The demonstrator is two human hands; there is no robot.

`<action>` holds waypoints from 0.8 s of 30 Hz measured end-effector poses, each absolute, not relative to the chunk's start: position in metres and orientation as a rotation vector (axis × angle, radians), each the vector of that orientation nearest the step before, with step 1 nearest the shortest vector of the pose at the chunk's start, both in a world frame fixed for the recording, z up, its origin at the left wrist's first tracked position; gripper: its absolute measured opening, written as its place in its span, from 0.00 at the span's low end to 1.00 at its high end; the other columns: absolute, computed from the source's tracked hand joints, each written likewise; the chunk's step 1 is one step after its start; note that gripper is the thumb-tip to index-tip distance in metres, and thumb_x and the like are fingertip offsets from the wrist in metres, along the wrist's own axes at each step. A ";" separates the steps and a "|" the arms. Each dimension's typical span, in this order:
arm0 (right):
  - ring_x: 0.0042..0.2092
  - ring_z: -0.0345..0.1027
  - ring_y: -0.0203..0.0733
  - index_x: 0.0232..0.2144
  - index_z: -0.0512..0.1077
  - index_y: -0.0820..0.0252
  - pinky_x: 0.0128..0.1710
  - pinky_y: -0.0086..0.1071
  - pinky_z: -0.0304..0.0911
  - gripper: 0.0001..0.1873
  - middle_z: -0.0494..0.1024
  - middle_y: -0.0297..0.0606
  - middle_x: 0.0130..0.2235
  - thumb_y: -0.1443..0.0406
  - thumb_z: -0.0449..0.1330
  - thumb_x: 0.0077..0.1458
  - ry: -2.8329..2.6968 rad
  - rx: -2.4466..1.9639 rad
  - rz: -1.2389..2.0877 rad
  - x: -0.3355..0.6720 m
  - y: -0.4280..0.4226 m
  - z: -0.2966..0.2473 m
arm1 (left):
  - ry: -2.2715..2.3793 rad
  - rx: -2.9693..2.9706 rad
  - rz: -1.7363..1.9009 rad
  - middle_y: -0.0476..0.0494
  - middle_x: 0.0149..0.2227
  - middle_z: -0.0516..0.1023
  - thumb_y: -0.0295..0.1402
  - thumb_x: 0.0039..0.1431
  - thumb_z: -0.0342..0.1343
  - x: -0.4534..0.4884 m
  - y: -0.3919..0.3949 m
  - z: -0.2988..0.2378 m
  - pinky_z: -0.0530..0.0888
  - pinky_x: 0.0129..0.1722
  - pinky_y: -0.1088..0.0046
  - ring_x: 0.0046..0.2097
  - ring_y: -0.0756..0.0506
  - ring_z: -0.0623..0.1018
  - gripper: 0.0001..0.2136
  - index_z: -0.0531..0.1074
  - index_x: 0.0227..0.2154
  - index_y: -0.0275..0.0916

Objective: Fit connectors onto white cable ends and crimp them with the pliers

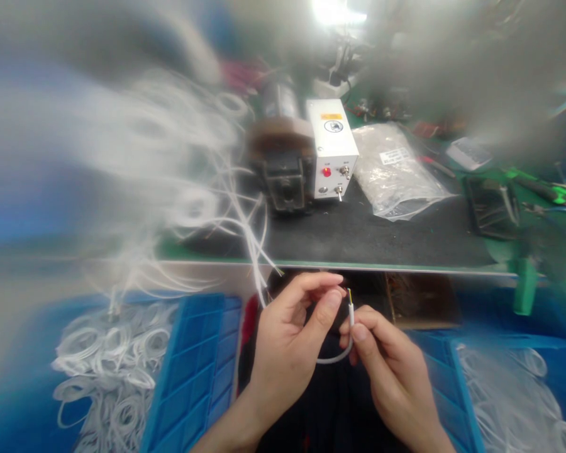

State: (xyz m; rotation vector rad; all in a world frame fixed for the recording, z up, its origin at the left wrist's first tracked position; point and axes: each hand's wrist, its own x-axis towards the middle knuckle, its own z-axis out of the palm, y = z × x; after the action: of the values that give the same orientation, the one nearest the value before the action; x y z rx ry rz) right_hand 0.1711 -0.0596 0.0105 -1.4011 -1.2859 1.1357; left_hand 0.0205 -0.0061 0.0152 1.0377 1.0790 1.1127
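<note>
A white cable (351,318) stands with its end pointing up in front of my body. Thin coloured cores, one of them yellow, stick out of its stripped tip. My right hand (389,362) pinches the cable just below that tip, between thumb and forefinger. From there the cable bends down and left, passing out of sight behind my left hand (295,340). The left fingers are curled around it, with thumb and forefinger drawn together close to the bare cores; the lower fingers are mostly hidden.
Behind the bench edge stands a dark machine (285,170) with a white switch box (334,151). Beside it lies a clear plastic bag (396,170). Coiled white cables (202,207) spill over the left edge. Blue crates (188,365) with more coils flank me.
</note>
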 end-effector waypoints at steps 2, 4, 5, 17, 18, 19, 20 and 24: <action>0.30 0.70 0.35 0.38 0.78 0.55 0.31 0.28 0.64 0.12 0.76 0.30 0.31 0.63 0.57 0.76 -1.283 -1.402 1.139 0.171 -0.059 0.011 | 1.060 1.015 1.097 0.50 0.40 0.86 0.30 0.73 0.63 0.021 -0.006 0.016 0.81 0.43 0.79 0.39 0.51 0.85 0.06 0.82 0.48 0.45; 0.29 0.69 0.35 0.37 0.78 0.55 0.31 0.28 0.64 0.13 0.76 0.30 0.31 0.63 0.58 0.76 -1.272 -1.398 1.149 0.172 -0.059 0.012 | 1.044 1.011 1.086 0.51 0.40 0.86 0.30 0.73 0.63 0.022 -0.007 0.015 0.81 0.43 0.80 0.40 0.51 0.85 0.06 0.82 0.48 0.45; 0.30 0.69 0.35 0.36 0.77 0.56 0.31 0.27 0.64 0.13 0.76 0.30 0.31 0.63 0.58 0.75 -1.267 -1.396 1.149 0.172 -0.058 0.013 | 1.040 1.015 1.083 0.51 0.41 0.86 0.30 0.73 0.63 0.021 -0.007 0.015 0.81 0.43 0.80 0.40 0.51 0.85 0.06 0.82 0.48 0.45; 0.32 0.69 0.36 0.34 0.76 0.55 0.30 0.28 0.62 0.09 0.75 0.31 0.31 0.64 0.67 0.69 -1.148 -1.410 1.046 0.168 -0.059 0.005 | 1.031 1.061 1.067 0.51 0.43 0.86 0.31 0.73 0.63 0.023 -0.013 0.008 0.80 0.48 0.78 0.45 0.50 0.85 0.07 0.81 0.50 0.47; 0.32 0.69 0.36 0.34 0.76 0.55 0.30 0.28 0.62 0.09 0.75 0.31 0.31 0.64 0.67 0.69 -1.144 -1.408 1.053 0.167 -0.059 0.005 | 1.034 1.066 1.068 0.51 0.42 0.86 0.31 0.73 0.63 0.023 -0.014 0.008 0.80 0.48 0.78 0.45 0.50 0.85 0.07 0.81 0.50 0.47; 0.32 0.69 0.36 0.34 0.75 0.55 0.30 0.28 0.62 0.09 0.75 0.31 0.30 0.64 0.67 0.69 -1.142 -1.409 1.058 0.167 -0.059 0.005 | 1.038 1.071 1.070 0.51 0.42 0.86 0.31 0.73 0.64 0.023 -0.014 0.008 0.80 0.48 0.78 0.45 0.50 0.85 0.07 0.81 0.50 0.47; 0.32 0.69 0.36 0.33 0.75 0.55 0.30 0.29 0.61 0.09 0.74 0.31 0.30 0.64 0.67 0.69 -1.140 -1.409 1.062 0.167 -0.060 0.005 | 1.044 1.075 1.073 0.51 0.42 0.86 0.31 0.72 0.64 0.023 -0.014 0.008 0.80 0.48 0.78 0.45 0.50 0.85 0.07 0.81 0.50 0.47; 0.32 0.68 0.36 0.34 0.75 0.55 0.30 0.29 0.61 0.09 0.74 0.31 0.31 0.64 0.67 0.69 -1.123 -1.404 1.065 0.166 -0.060 0.004 | 1.053 1.102 1.082 0.51 0.43 0.85 0.31 0.72 0.64 0.022 -0.014 0.010 0.80 0.48 0.77 0.45 0.50 0.85 0.08 0.81 0.50 0.48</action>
State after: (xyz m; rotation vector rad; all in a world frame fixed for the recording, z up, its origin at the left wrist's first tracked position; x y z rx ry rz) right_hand 0.1661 -0.0602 0.0038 -1.4044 -1.1227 1.0651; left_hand 0.0219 -0.0144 0.0097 1.1022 1.0532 1.0824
